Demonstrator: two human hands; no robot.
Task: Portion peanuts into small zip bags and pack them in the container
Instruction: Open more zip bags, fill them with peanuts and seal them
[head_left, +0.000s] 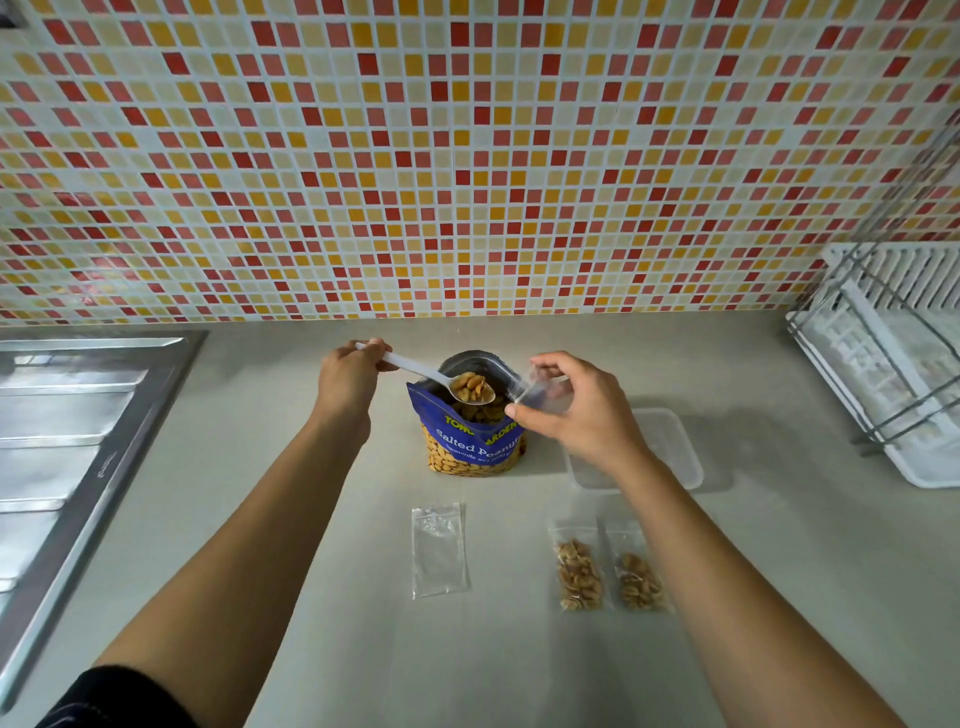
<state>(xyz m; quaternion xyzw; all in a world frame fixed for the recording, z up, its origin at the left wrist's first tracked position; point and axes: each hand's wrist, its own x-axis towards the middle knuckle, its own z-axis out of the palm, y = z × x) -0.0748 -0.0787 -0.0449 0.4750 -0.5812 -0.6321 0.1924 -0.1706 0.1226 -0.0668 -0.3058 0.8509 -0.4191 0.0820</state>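
A blue salted peanuts bag (475, 439) stands open in the middle of the counter. My left hand (347, 382) grips a white plastic spoon (415, 370) whose bowl, heaped with peanuts, hovers over the bag's mouth. My right hand (574, 410) holds a small clear zip bag (535, 389) just right of the spoon's tip. An empty zip bag (439, 551) lies flat nearer to me. Two filled zip bags (579, 574) (640, 579) lie side by side at the front right. A clear plastic container (670, 447) sits behind my right wrist, partly hidden.
A steel sink drainboard (78, 441) fills the left side. A white dish rack (893, 364) with a wire frame stands at the right edge. The tiled wall (467, 156) rises behind the grey counter (260, 467).
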